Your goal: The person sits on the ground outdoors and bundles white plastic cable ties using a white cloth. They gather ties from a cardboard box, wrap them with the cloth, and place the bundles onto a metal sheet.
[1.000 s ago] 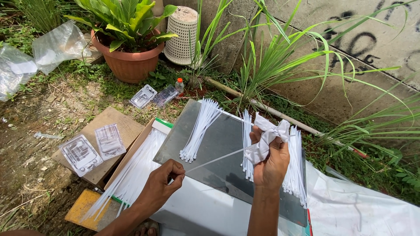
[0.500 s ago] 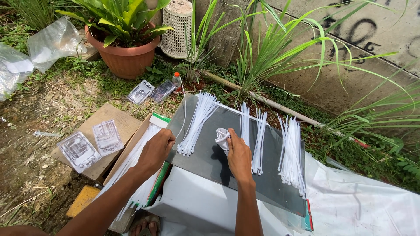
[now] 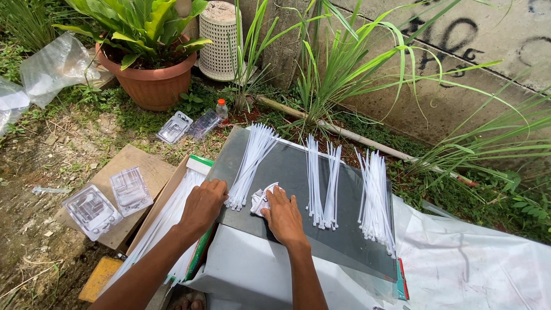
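Observation:
My right hand point(image 3: 283, 216) rests palm down on a dark grey panel point(image 3: 287, 166), with a small knotted bundle of white cable ties point(image 3: 260, 199) under its fingertips. My left hand point(image 3: 204, 202) presses on the panel's left edge, next to a fanned bunch of white cable ties point(image 3: 251, 165). Two more bunches of white ties lie on the panel: one in the middle point(image 3: 321, 181) and one at the right point(image 3: 376, 198). Below my left arm an open cardboard box point(image 3: 172, 195) holds long white ties.
A white sheet point(image 3: 476, 264) covers the surface under and right of the panel. Clear plastic trays point(image 3: 106, 201) lie on cardboard at the left. A terracotta plant pot point(image 3: 150, 86), a small bottle point(image 3: 221, 109), grass and a concrete wall point(image 3: 459, 57) stand behind.
My right hand has come down from holding the knotted ties in the air to resting on the panel. My left hand has moved up from the box to the panel's left edge.

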